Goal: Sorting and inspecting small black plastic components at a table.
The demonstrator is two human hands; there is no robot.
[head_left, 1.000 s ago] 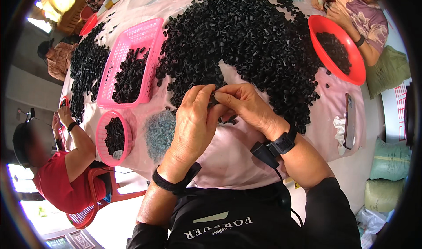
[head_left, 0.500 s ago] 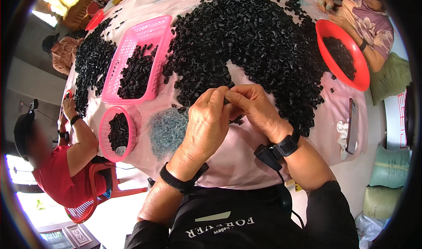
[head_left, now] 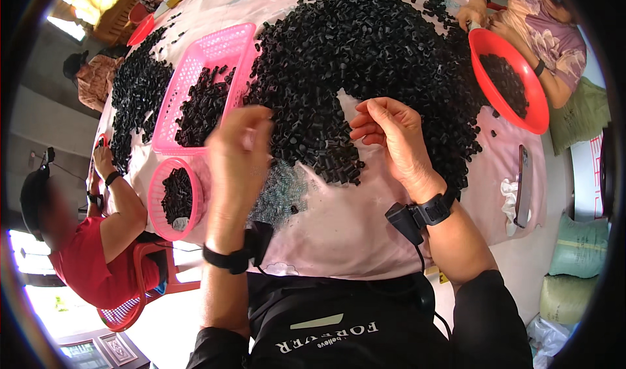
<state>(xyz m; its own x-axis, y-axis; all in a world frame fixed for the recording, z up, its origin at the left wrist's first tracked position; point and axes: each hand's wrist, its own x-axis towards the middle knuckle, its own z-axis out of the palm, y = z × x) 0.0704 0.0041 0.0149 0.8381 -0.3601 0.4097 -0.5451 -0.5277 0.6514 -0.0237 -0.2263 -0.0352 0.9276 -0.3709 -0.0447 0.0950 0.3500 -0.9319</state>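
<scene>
pink-covered counter [head_left: 345, 232] stretching wide, and the heap of black pieces [head_left: 365, 62] lies between and beyond the left hand [head_left: 238, 147] and the right hand [head_left: 398, 134]! the right leans inward, fingers loosely parted; the left, blurred beside the pink basket's [head_left: 225, 45] near corner, i can't tell its grip.

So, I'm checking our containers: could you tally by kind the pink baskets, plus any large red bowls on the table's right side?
Rectangular pink basket: 1
Round pink basket: 1
Large red bowl: 1
Total: 3
</scene>
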